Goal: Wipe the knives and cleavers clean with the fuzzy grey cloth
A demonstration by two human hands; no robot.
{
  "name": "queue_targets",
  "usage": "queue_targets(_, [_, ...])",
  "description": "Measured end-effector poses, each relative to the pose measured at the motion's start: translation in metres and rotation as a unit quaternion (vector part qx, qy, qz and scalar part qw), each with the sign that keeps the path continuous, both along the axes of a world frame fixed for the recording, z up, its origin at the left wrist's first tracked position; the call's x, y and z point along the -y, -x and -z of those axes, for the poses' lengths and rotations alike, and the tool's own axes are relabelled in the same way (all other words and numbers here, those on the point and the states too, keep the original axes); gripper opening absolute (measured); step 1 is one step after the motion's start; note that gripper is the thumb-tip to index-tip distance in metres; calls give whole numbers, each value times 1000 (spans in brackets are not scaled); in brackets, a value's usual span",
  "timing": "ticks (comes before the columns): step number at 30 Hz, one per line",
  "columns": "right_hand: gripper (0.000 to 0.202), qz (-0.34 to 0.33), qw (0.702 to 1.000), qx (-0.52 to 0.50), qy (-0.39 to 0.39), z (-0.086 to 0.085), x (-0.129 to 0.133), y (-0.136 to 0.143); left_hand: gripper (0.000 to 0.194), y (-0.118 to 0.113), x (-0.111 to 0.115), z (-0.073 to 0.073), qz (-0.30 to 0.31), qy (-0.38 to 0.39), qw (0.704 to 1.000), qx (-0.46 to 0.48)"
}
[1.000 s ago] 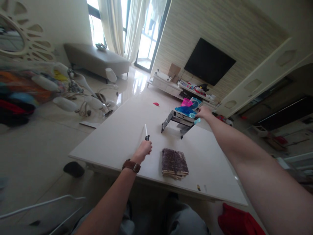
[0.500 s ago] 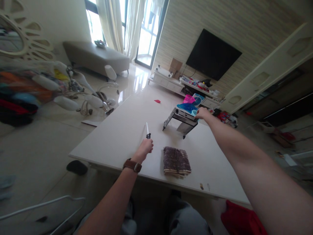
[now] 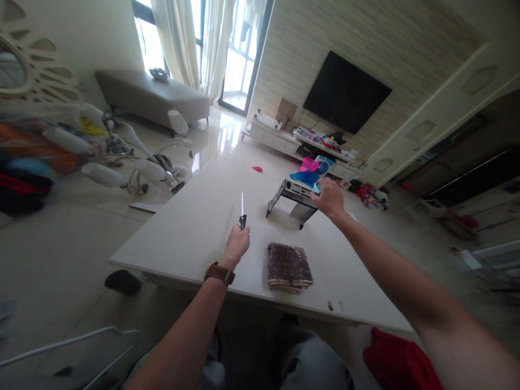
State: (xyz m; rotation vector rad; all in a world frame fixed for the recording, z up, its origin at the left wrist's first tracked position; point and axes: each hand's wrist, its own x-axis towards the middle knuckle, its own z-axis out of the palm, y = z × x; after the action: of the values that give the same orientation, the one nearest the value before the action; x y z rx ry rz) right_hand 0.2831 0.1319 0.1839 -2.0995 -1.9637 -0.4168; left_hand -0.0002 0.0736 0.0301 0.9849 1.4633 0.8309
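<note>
My left hand (image 3: pixel 236 245), with a brown watch on the wrist, is closed around the black handle of a small knife (image 3: pixel 242 205). Its slim bright blade points up and away over the table (image 3: pixel 195 227). My right hand (image 3: pixel 329 196) is at the right end of a silver and black metal stand (image 3: pixel 298 190), fingers bent over its upper edge. A bit of light teal mesh shows beside these fingers. Part of the stand is hidden behind the hand. A folded brown cloth (image 3: pixel 289 264) lies between my arms near the front edge.
A small red piece (image 3: pixel 257 169) lies towards the table's far end. Blue plastic (image 3: pixel 304 178) and a pink basket (image 3: pixel 309 164) show behind the stand. Small bits (image 3: pixel 330 305) lie at the front edge. A lamp with white shades (image 3: pixel 142 170) stands on the floor at left.
My right hand has shifted left and towards me along the stand's end, covering more of it. The knife's blade points more straight away. The whole view has shifted slightly.
</note>
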Motion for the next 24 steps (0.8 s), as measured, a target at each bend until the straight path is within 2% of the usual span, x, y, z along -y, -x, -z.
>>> queue_targets(3, [27, -40, 990, -134, 7, 37, 68, 33, 11, -2, 3, -6, 2, -72, 994, -78])
queue_targets(6, [24, 12, 955, -293, 54, 87, 121, 65, 8, -4, 10, -12, 5, -133, 988, -73])
queue_targets(9, [15, 18, 885, -460, 63, 127, 147, 90, 9, -6, 18, -12, 15, -193, 981, -33])
queue_targets(11, [15, -10, 864, -503, 16, 145, 155, 98, 14, -6, 22, -9, 29, -241, 970, -11])
queue_targets(13, [16, -40, 863, -504, -15, 159, 160, 97, 19, -7, 25, -6, 40, -290, 956, -11])
queue_targets(15, [12, -76, 882, -466, -12, 173, 163, 87, 23, -9, 27, -3, 37, -327, 944, -30])
queue_targets(19, [10, -130, 921, -359, 69, 191, 161, 52, 27, -16, 26, 4, -17, -364, 930, -42])
queue_targets(22, [9, -127, 927, -325, 134, 189, 156, 34, 28, -22, 27, 8, -69, -383, 920, -47])
queue_targets(24, [9, -138, 924, -328, 139, 180, 153, 30, 31, -25, 31, 9, -122, -384, 914, -56])
